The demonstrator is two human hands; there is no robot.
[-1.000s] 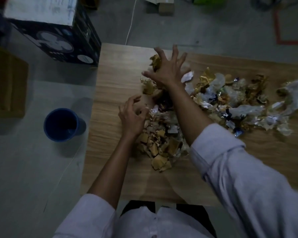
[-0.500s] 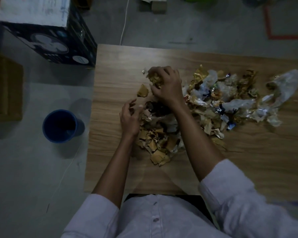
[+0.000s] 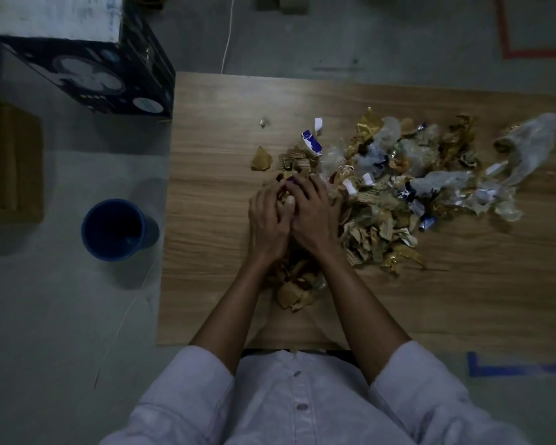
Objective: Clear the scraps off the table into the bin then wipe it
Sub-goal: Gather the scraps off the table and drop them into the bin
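Foil and paper scraps [image 3: 382, 200] heaped on the bench [image 3: 212, 187] are clasped between left grip [image 3: 268, 220] and right grip [image 3: 312, 213], both curled around one handful, best compacted before transfer to the blue floor bin [image 3: 150, 228] at left.

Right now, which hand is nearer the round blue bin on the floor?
Left. The left hand grips scraps on the side facing the round blue bin; the right hand, pressed against it, lies farther off.
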